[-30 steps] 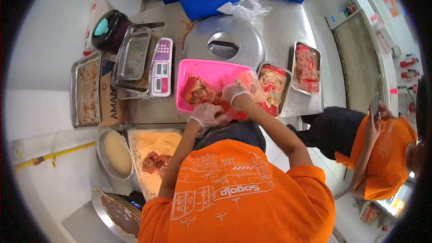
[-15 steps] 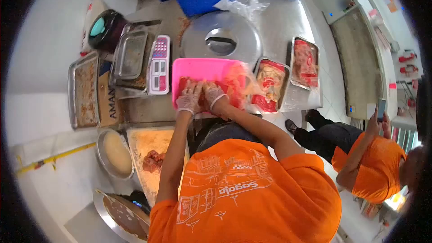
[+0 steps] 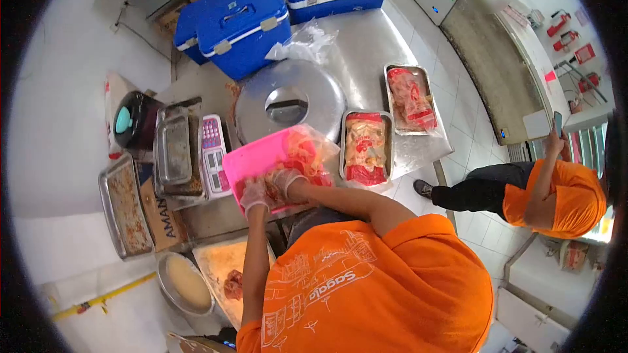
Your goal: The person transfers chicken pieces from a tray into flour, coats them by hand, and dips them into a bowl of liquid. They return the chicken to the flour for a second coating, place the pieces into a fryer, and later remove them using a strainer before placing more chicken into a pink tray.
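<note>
A pink tub [image 3: 258, 150] sits near the table's front edge and holds raw meat [image 3: 267, 183]. A clear plastic bag with red markings [image 3: 311, 157] lies over its right side. Both hands wear clear gloves. My left hand [image 3: 254, 195] is at the tub's front left, its fingers curled into the meat. Deeper in, my right hand [image 3: 288, 182] presses into the meat beside the bag, fingers bent and partly hidden. The meat covers most of the fingertips.
Trays of bagged meat [image 3: 366, 147] [image 3: 411, 99] stand on the right. Behind the tub are a round metal lid [image 3: 320, 91] and blue coolers [image 3: 245, 33]. A scale [image 3: 214, 157] stands left. Breading with meat pieces fills a lower tray [image 3: 219, 258]. A person [image 3: 556, 189] holds a phone.
The view has turned and tilted, showing more of the coolers and far floor. The tub now sits at an angle. My fingers, earlier spread side by side on the meat, are curled deeper into it.
</note>
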### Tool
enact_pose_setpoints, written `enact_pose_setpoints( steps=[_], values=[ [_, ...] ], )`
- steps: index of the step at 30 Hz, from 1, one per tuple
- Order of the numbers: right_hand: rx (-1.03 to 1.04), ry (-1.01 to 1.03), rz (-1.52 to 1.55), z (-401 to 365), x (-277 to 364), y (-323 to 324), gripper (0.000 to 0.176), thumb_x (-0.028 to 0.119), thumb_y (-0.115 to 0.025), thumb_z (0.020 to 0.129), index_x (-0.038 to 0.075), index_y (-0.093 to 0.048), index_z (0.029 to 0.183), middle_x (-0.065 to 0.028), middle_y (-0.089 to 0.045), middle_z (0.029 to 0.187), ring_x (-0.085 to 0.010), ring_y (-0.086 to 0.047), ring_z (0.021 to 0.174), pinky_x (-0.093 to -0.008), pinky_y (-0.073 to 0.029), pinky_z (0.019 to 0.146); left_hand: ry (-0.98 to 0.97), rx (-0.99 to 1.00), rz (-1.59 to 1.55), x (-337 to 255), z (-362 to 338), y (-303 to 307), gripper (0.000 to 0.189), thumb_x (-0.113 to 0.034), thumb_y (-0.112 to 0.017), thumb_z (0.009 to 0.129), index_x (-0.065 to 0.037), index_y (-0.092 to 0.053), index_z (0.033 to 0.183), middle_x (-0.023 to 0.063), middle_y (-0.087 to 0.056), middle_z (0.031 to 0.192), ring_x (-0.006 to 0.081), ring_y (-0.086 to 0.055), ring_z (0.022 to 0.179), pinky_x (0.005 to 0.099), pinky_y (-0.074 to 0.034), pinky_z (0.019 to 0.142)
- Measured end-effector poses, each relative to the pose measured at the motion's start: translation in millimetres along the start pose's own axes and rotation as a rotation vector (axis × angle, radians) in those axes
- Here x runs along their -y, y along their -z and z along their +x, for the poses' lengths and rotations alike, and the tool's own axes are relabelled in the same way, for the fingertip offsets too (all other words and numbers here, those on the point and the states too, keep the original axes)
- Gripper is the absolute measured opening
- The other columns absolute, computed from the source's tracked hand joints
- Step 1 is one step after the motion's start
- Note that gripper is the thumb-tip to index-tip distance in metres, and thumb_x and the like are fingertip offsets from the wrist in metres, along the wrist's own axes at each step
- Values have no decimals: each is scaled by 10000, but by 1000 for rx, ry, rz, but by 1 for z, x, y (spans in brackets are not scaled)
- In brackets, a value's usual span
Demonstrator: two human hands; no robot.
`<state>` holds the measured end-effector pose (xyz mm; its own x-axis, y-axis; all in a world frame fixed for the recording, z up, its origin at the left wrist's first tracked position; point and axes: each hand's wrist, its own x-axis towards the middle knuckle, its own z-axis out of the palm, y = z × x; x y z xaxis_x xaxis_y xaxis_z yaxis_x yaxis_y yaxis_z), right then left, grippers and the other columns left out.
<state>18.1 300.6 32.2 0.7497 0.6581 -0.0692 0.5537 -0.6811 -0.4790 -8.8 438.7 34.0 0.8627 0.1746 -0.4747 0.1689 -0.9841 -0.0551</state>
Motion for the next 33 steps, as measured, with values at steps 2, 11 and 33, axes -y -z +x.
enact_pose_setpoints(
  steps=[2,11,33],
  values=[
    [143,113,103,6,-12,-10,318,317,-646,706,74,-624,911,-151,-636,928,-311,-621,907,-398,-513,721,23,-43,-71,3,-1,-6,659,-179,-768,605,-192,-460,1188,141,-443,1239,331,-506,1109,423,-481,869],
    [81,97,451,8,-18,7,261,156,-672,616,86,-634,865,-97,-637,863,-216,-617,806,-329,-495,690,-103,-58,-128,9,25,-22,782,-325,-819,477,-182,-474,1165,120,-532,1143,339,-534,1022,397,-480,815],
    [-293,259,1952,-12,111,42,490,-71,-661,653,57,-484,1092,-50,-568,965,-168,-577,886,-263,-480,762,-116,-192,-2240,36,-157,13,611,-11,-543,774,-124,-339,1339,83,-549,1015,178,-563,821,283,-501,597]
  ],
)
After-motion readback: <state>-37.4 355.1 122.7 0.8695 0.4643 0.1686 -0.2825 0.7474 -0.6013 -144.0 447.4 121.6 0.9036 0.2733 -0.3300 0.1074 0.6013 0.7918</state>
